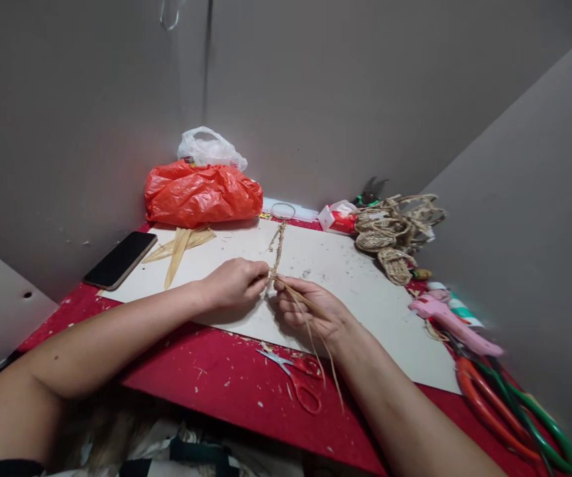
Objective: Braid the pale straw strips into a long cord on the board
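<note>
Risk as I read it: if my left hand slackens on the lower end of the thin, knobbly tan plant-fibre braid, twists could loosen. Uneven tension from my right hand, pinching narrow, smooth straw-coloured strands, could split one. Loose tails may snag the red-handled metal scissors just beside them. Braid's over the flat white sheet, near its middle.

Plain grey walls with one dark vertical seam, behind and beside a red-covered table
</note>
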Demonstrator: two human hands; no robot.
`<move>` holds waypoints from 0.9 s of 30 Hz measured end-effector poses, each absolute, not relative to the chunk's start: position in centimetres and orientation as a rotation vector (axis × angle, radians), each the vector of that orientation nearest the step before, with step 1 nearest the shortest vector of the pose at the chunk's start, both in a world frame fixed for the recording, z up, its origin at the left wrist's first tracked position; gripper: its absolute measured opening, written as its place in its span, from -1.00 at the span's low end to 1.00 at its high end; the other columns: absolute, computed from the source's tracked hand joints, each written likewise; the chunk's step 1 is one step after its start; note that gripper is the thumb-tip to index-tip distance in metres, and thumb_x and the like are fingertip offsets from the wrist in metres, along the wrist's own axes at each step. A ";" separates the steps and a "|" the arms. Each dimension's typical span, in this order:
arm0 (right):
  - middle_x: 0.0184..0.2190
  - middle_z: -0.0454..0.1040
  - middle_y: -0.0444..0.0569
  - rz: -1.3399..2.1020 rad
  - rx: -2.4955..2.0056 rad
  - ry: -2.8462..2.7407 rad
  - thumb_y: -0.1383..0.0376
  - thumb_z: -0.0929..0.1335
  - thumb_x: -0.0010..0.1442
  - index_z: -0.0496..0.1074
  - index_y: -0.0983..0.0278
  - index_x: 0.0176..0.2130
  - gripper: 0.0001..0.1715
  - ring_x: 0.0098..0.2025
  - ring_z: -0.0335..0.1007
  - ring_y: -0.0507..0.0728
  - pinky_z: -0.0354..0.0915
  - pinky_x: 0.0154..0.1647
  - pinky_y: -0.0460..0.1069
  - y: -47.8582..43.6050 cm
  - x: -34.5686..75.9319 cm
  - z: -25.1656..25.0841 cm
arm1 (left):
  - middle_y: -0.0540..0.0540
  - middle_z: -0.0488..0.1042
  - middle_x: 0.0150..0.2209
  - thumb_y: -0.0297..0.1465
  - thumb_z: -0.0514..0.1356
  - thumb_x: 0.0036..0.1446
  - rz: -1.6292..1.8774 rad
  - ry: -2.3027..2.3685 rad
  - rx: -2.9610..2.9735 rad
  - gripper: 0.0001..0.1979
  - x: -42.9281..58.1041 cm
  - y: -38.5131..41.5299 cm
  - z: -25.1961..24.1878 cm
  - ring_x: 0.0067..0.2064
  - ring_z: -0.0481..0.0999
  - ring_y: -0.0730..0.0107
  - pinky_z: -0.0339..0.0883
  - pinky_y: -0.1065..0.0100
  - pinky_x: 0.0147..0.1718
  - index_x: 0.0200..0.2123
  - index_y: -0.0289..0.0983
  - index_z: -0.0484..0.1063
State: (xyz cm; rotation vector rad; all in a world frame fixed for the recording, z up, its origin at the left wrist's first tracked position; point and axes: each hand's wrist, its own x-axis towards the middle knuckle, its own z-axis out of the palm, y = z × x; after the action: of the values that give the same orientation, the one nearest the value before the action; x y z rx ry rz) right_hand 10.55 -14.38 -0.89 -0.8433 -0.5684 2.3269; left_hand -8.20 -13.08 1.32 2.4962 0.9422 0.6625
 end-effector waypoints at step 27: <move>-0.76 -0.09 -0.37 2.067 -1.084 -1.026 0.21 0.44 -0.03 0.18 0.29 -0.53 -0.63 -0.73 -0.36 -0.18 -0.33 -0.78 -0.23 -15.3 10.0 0.0 | 0.10 0.17 -0.66 -0.40 0.19 -0.07 0.652 0.867 1.554 -0.87 -7.4 -12.6 1.2 -0.62 0.05 0.65 -0.11 0.46 -0.59 -0.54 -0.34 0.32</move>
State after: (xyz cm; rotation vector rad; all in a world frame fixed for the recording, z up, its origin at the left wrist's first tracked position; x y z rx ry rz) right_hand 9.98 -15.26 0.04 -1.0839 -1.0260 2.0671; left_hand -7.42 -12.63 1.16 1.5536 0.8671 0.6518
